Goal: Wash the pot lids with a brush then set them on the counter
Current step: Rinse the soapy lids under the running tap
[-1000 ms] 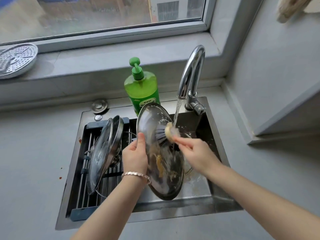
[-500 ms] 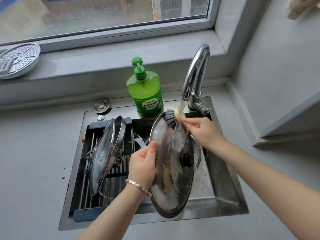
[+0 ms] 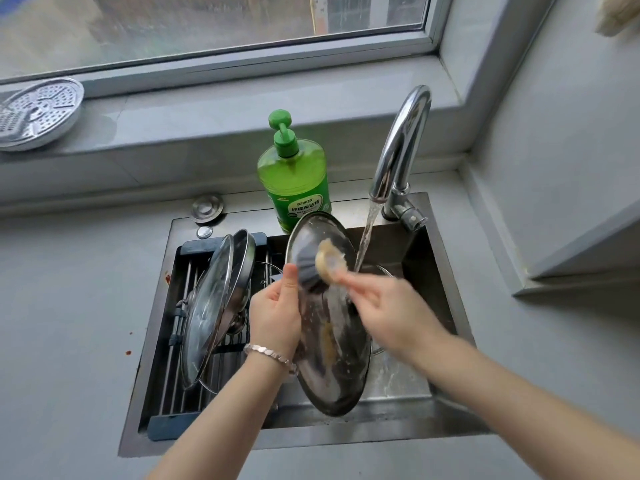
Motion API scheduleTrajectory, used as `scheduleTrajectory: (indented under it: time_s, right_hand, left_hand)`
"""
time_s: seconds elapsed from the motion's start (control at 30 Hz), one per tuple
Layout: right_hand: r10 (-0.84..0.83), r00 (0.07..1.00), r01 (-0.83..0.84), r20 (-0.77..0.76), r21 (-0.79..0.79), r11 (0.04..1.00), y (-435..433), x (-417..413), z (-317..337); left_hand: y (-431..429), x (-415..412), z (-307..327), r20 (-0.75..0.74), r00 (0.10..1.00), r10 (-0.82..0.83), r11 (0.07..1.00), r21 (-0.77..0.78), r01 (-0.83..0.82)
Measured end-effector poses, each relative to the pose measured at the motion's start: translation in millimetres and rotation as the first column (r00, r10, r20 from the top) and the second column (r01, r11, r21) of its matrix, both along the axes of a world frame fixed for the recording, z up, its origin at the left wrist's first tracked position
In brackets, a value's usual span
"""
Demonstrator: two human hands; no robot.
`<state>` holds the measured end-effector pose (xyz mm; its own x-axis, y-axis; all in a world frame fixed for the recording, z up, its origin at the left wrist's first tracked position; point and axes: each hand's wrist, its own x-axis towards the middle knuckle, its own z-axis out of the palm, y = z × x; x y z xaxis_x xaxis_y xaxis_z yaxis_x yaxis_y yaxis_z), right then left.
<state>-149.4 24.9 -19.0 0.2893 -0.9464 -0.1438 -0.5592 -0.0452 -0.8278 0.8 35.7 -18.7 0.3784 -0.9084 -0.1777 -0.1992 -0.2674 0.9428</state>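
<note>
Brush has slid down off the top rim since half a second back and now sits on the upper inside face of the round stainless-steel pot lid (image 3: 332,368), left of the water stream (image 3: 365,237) instead of under it. That lid is a shallow shiny dome, speckled with droplets and a yellowish smear, held tilted on edge over the steel sink (image 3: 346,436). The left hand (image 3: 275,317), silver link bracelet (image 3: 270,355) on the wrist, grips its left rim with the thumb laid up the inside face; the other fingers are hidden behind. The right hand (image 3: 391,313) is motion-blurred, fingers curled round the round pale-headed dish brush (image 3: 327,265), dark bristles pressed against the metal. Can't tell exactly how the fingers sit. Water runs from the curved chrome faucet (image 3: 405,140). Two glass lids with steel rims (image 3: 211,306) lean upright in the dark rod drying rack (image 3: 169,427) on the sink's left side. A green pump bottle of dish soap (image 3: 294,178) stands behind the sink, and a perforated metal steamer tray (image 3: 34,112) lies on the sill above the grey counter (image 3: 69,306).
</note>
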Motion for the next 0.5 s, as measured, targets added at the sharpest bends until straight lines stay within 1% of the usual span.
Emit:
scheduleTrajectory:
  time_s: [0.07,0.13,0.2,0.23,0.3,0.33,0.4,0.47,0.5]
  right_hand:
    - [0.090,0.993,-0.096,-0.072,-0.085,0.992,36.7,1.6,-0.4]
    - [0.130,0.983,-0.149,-0.126,-0.151,0.977,50.6,-5.3,-8.7]
    - [0.056,0.990,-0.074,-0.132,-0.137,0.988,35.1,-13.1,-16.1]
    - [-0.005,0.992,-0.006,-0.127,-0.089,0.996,20.6,-16.4,-21.4]
    - [-0.118,0.990,0.117,-0.080,-0.019,0.993,3.7,-22.0,-24.0]
    - [-0.129,0.991,0.128,-0.042,-0.021,0.992,5.2,-20.5,-25.5]
    - [-0.032,0.998,0.036,0.048,-0.075,0.997,30.4,-13.5,-22.3]
    - [0.075,0.995,-0.067,0.058,-0.133,0.989,65.3,-14.8,-29.2]
    - [0.089,0.995,-0.082,0.050,-0.119,0.989,74.2,-21.6,-34.4]
  left_hand:
    - [-4.8,0.4,-1.6,-0.004,0.996,0.088,0.995,0.047,-0.088]
    - [-5.6,-1.3,-1.7,0.017,0.990,0.141,0.986,0.093,-0.142]
    - [-3.0,-5.3,-0.5,0.030,0.988,0.153,0.982,0.104,-0.155]
    - [-2.3,-7.5,0.7,0.019,0.988,0.156,0.983,0.099,-0.157]
    - [0.0,-13.3,6.0,-0.012,0.984,0.179,0.979,0.097,-0.177]
    - [-0.3,-14.7,8.1,-0.029,0.977,0.212,0.973,0.101,-0.208]
    - [-3.4,-13.6,10.0,-0.040,0.949,0.312,0.943,0.137,-0.304]
    - [-4.0,-9.8,12.9,-0.035,0.916,0.400,0.906,0.169,-0.389]
    - [-3.1,-8.2,14.2,-0.025,0.907,0.420,0.895,0.174,-0.410]
